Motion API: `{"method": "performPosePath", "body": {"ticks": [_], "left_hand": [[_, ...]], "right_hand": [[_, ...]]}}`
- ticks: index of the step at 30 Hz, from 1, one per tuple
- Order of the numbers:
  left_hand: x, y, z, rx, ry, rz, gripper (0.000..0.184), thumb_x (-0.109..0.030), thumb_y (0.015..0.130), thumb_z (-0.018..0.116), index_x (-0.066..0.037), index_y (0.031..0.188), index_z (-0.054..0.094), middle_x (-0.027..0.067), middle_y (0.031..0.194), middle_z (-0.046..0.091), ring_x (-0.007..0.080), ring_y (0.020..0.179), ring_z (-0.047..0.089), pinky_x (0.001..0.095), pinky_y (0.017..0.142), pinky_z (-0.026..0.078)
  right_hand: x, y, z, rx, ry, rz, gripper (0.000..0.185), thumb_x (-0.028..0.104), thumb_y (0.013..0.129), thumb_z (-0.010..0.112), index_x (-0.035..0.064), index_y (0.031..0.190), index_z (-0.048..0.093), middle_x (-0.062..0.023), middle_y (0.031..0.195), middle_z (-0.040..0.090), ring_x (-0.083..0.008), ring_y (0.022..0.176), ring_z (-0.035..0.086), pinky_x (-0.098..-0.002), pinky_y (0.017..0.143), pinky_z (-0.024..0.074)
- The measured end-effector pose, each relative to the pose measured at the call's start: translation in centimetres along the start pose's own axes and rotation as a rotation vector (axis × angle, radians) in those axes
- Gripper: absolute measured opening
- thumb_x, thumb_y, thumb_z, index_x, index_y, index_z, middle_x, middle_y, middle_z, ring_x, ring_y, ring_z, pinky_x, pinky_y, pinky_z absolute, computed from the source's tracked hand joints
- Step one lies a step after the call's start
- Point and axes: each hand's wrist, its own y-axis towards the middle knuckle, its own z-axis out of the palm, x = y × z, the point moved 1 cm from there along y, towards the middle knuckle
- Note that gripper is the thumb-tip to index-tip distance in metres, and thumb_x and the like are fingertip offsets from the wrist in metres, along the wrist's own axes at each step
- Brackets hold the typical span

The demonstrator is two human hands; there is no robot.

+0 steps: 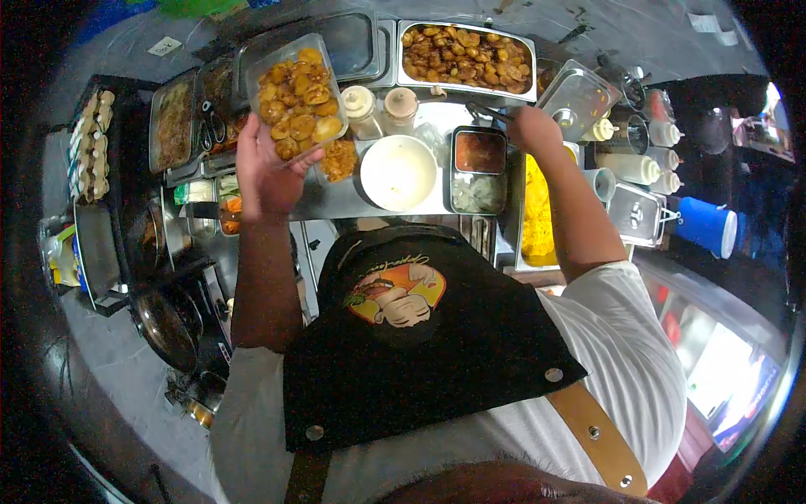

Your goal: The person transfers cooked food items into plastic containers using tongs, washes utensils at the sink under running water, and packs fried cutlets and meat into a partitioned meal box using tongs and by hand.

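Observation:
My left hand (273, 172) holds up a clear plastic container (337, 80) filled with glazed browned potatoes (298, 101), its fingers wrapped round the near end. My right hand (534, 132) is closed on the handle of dark tongs (489, 112), beside the lower right corner of a steel tray (470, 87) of similar browned potatoes (466, 57). Between my hands are two shaker jars (361, 102) and a white bowl (398, 173) with a pale smear inside.
Right of the bowl stands a container of red sauce (478, 153). A pan of yellow food (539, 210) lies under my right forearm. Squeeze bottles (640, 169) and a blue cylinder (707, 227) stand at the right. Egg cartons (91, 147) are at the left.

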Motion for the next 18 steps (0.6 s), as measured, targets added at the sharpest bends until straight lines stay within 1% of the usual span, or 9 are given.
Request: {"method": "performPosePath", "body": {"ticks": [1,5,7,9,11,13,15,17,18], "left_hand": [[0.0,0.0,0.2,-0.030,0.015,-0.011,0.066,-0.055,0.111,0.026,-0.009,0.157,0.042,0.0121,0.146,0.063,0.0332,0.123,0.069,0.0441,0.081,0.068],[1.7,0.7,-0.6,0.121,0.444,0.277,0.067,-0.033,0.098,0.060,-0.001,0.154,0.041,0.0144,0.147,0.060,0.0318,0.134,0.061,0.0463,0.099,0.059],[1.9,0.6,-1.9,0.161,0.682,0.423,0.075,-0.022,0.091,0.076,0.002,0.153,0.040,0.0155,0.148,0.059,0.0311,0.139,0.057,0.0473,0.108,0.055],[1.7,0.6,-2.1,0.136,0.613,0.367,0.074,-0.024,0.095,0.073,0.003,0.154,0.038,0.0164,0.150,0.057,0.0328,0.141,0.055,0.0502,0.112,0.053],[2.6,1.1,-1.3,0.086,0.345,0.225,0.066,-0.040,0.106,0.051,-0.001,0.157,0.036,0.0164,0.153,0.055,0.0365,0.141,0.056,0.0550,0.109,0.055],[3.8,1.8,-0.7,0.063,0.200,0.181,0.068,-0.053,0.112,0.028,-0.006,0.159,0.038,0.0157,0.155,0.054,0.0395,0.140,0.056,0.0600,0.103,0.057],[2.2,0.5,3.0,0.038,-0.044,-0.005,0.067,-0.055,0.112,0.029,-0.009,0.160,0.039,0.0141,0.155,0.054,0.0402,0.141,0.055,0.0603,0.102,0.057],[2.6,0.8,3.5,0.095,-0.094,-0.075,0.065,-0.053,0.113,0.030,-0.011,0.161,0.038,0.0108,0.159,0.051,0.0386,0.142,0.054,0.0626,0.101,0.055],[3.0,1.0,3.5,0.124,-0.110,-0.099,0.065,-0.052,0.113,0.028,-0.009,0.162,0.036,0.0103,0.160,0.048,0.0373,0.144,0.052,0.0638,0.103,0.053]], "right_hand": [[-0.1,-0.3,-0.2,-0.007,-0.008,-0.024,0.027,0.026,0.095,0.066,0.0052,0.110,0.076,-0.0231,0.114,0.076,-0.0424,0.105,0.074,-0.0539,0.091,0.0595],[0.2,-3.2,-4.2,0.106,-0.017,-0.071,0.029,0.028,0.098,0.064,0.0028,0.109,0.075,-0.0231,0.111,0.077,-0.0438,0.103,0.073,-0.0539,0.090,0.0589],[-0.1,-6.0,-6.7,0.056,0.131,-0.131,0.037,0.033,0.096,0.071,0.0023,0.117,0.076,-0.0245,0.107,0.076,-0.0373,0.096,0.075,-0.0452,0.086,0.0581],[1.0,-10.0,-10.9,0.059,0.438,-0.100,0.038,0.029,0.099,0.072,-0.0020,0.121,0.073,-0.0205,0.112,0.078,-0.0296,0.100,0.075,-0.0409,0.090,0.0565],[0.7,-12.3,-13.1,-0.110,0.524,-0.130,0.038,0.024,0.097,0.076,-0.0004,0.126,0.072,-0.0151,0.106,0.079,-0.0258,0.093,0.075,-0.0370,0.086,0.0571],[2.5,-14.1,-16.6,-0.069,0.713,-0.208,0.036,0.023,0.097,0.075,-0.0005,0.125,0.073,-0.0145,0.110,0.079,-0.0249,0.096,0.075,-0.0354,0.087,0.0566],[5.3,-15.2,-18.9,-0.090,0.799,-0.310,0.035,0.022,0.097,0.075,-0.0006,0.124,0.072,-0.0150,0.112,0.079,-0.0249,0.097,0.074,-0.0348,0.087,0.0566],[8.9,-16.1,-20.2,-0.170,0.777,-0.442,0.034,0.021,0.097,0.075,-0.0007,0.123,0.072,-0.0164,0.113,0.078,-0.0259,0.097,0.075,-0.0354,0.086,0.0570],[10.7,-16.6,-21.3,-0.168,0.631,-0.490,0.034,0.020,0.096,0.075,-0.0004,0.123,0.072,-0.0174,0.113,0.078,-0.0272,0.097,0.075,-0.0361,0.086,0.0573]]}}
